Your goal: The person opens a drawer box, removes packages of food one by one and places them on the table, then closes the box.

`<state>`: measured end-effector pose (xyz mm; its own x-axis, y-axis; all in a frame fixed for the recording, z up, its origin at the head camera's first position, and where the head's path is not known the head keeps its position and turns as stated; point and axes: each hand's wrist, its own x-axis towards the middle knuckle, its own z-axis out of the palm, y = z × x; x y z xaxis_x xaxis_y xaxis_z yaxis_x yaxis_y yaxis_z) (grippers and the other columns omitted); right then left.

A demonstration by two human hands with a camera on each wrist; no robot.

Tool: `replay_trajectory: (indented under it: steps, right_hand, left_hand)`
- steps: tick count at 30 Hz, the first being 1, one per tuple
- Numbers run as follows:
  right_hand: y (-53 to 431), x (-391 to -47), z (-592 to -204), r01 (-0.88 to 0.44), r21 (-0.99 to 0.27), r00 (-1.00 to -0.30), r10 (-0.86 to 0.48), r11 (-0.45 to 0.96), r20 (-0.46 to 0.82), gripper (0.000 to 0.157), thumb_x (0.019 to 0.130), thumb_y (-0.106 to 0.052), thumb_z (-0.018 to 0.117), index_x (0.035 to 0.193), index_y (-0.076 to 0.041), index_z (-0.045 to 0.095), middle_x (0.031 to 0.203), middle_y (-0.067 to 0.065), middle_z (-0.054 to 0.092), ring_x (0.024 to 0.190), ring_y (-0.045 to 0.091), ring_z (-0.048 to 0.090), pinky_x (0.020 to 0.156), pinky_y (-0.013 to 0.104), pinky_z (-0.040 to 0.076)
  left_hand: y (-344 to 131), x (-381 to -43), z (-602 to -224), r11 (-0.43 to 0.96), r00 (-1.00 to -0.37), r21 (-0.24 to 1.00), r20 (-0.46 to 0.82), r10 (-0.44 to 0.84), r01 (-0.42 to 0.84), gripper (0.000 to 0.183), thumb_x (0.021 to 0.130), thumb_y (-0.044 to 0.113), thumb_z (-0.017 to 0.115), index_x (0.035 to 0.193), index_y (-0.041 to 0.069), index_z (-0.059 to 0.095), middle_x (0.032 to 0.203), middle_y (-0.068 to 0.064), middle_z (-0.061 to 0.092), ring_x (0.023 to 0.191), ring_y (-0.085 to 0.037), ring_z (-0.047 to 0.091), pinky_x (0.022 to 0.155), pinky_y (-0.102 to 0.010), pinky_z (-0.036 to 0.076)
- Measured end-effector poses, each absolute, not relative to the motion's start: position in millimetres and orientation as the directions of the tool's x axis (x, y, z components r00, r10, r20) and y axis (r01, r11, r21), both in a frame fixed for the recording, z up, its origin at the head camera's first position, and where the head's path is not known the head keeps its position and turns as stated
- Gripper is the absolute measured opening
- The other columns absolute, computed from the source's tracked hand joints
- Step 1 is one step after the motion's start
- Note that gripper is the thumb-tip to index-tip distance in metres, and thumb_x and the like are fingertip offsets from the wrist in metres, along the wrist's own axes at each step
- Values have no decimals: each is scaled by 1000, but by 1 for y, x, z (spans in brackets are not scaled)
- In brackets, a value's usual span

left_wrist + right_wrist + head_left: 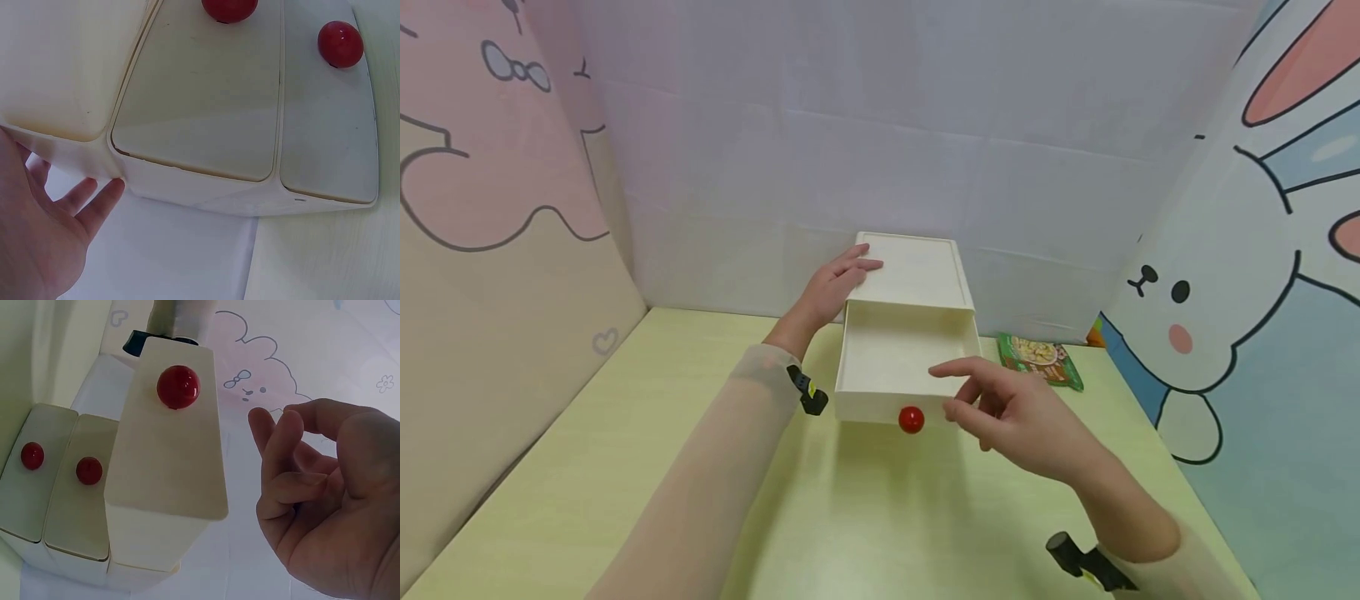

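Observation:
A white drawer cabinet [917,271] stands against the back wall, its top drawer [887,358] pulled out toward me. Inside, the drawer's visible floor is bare. A round red knob [912,420] is fixed to its front. My left hand [833,287] rests along the cabinet's left top edge, fingertips on the lid; in the left wrist view its fingers [103,203] lie against the side. Just right of the drawer front hovers my right hand [1011,412], holding nothing. Its fingers are loosely bent, and the right wrist view shows a gap between them and the drawer [165,444].
Two lower drawers stay closed, each with a red knob, such as the middle one [89,470] and the bottom one [32,456]. A green snack packet [1041,360] lies right of the cabinet on the pale yellow-green table [880,533]. Cartoon-printed panels [1225,300] flank both sides.

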<state>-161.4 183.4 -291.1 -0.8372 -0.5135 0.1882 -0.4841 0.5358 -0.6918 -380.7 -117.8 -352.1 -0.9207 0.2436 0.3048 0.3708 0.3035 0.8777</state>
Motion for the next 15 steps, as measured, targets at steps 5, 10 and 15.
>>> replay_trajectory:
  steps: [5,10,15]
  right_hand:
    - [179,-160,-296,-471,-673,-829,-546,570,117,37,107,-31,73,144,-30,69,91,-7,74,58,12,63,55,29,54]
    - [175,-160,-302,-476,-644,-816,-573,599,70,40,108,-33,71,147,-32,67,95,-8,77,58,9,64,55,29,55]
    - [172,-161,-311,-489,-623,-809,-585,610,63,41,108,-27,70,149,-32,66,101,-6,80,57,9,65,53,29,54]
  left_hand:
    - [-118,-380,-351,303,-922,878,304,241,369,47,113,32,45,147,15,72,180,6,36,172,-24,20,139,-56,18]
    - [-118,-380,-351,304,-921,878,303,244,369,47,113,32,45,147,15,72,180,6,36,172,-24,20,139,-56,18]
    - [-118,-381,-352,305,-923,880,299,241,365,47,113,33,45,147,15,72,180,6,36,172,-25,20,139,-56,18]
